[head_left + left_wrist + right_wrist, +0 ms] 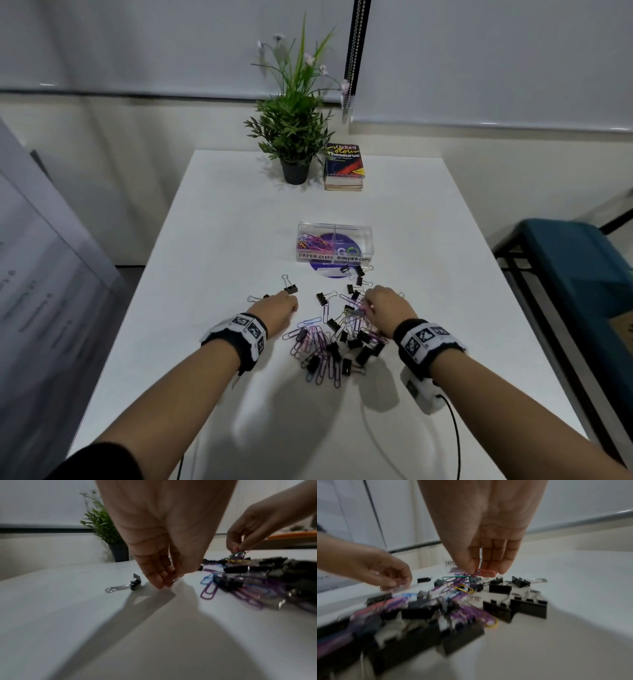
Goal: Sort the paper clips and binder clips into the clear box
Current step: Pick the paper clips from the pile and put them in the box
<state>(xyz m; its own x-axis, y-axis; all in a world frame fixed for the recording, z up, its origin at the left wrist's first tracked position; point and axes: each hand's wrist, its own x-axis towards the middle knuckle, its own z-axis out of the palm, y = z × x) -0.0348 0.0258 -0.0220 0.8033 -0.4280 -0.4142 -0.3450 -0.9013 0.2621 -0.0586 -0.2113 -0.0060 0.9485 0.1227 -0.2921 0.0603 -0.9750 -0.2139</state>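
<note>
My right hand [481, 555] pinches a bunch of paper clips [458, 578] at the pile's upper edge; the box [335, 242] lies straight up-frame, nearest that grip. My left hand [279, 308] pinches something thin I can't identify.

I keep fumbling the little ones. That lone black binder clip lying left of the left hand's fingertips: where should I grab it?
Probably by the silver wire handle. The binder clip lies on the table with that handle flat, pointing left, clear of the pile. Come from above and left, pinch the loop end; the black body looks short and wedge-shaped, likely harder to pinch.
</note>
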